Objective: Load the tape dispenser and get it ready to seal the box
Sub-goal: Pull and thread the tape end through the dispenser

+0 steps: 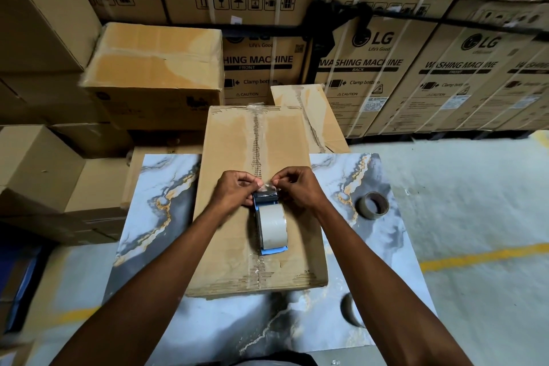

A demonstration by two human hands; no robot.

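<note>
- Head view: one blue tape dispenser (269, 223) with one pale tape roll (272, 226) mounted, lying on one taped cardboard box (237, 246) on marble-print table (371, 246).
- Two spare rolls: (372, 205), (352, 312).
- Left hand (237, 192) and right hand (295, 187) grips pinch clear tape end (269, 186).

bench (166, 187): pale blue-grey marble pattern, gold and dark veins | box (234, 140): plain brown, clear tape strip down the middle | tape dispenser (269, 250): blue frame, dark front | tape roll (271, 226): beige | spare roll (372, 205): brown | floor (475, 255): grey, yellow line
</note>
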